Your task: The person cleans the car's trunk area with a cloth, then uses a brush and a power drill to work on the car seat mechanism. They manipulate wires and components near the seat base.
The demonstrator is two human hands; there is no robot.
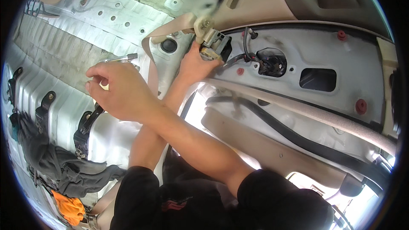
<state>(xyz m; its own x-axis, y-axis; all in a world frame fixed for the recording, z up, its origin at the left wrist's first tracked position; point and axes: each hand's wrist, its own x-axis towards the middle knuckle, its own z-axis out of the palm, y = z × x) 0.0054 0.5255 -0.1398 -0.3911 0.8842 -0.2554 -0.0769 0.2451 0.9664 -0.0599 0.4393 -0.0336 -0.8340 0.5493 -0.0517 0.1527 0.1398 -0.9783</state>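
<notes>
- Scene: vehicle interior, bare metal floor (128,23) on the left, bare metal panel (317,51) with red clips on the right.
- Step in hand, my read: handling the belt retractor (216,41) at the panel's near-left end, tan belt webbing (169,28) looping off its left side.
- Next move calls for, I'd judge: left hand steady on the unit, webbing untwisted, wiring (246,44) just right of it not snagged.
- Arms crossed, right forearm over left. Looks awkward for reach.
- Left hand (197,66): under the retractor, thumb and fingers around its lower end, spread about as wide as the housing. Reads as a hold; far-side contact hidden.
- Right hand (123,87): above the floor, well apart from the retractor, fingers loosely curled.
- Chrome tool (128,57), ratchet-like: shows just behind the right hand's knuckles. Can't tell if the fingers touch it, or what they pinch, if anything.
</notes>
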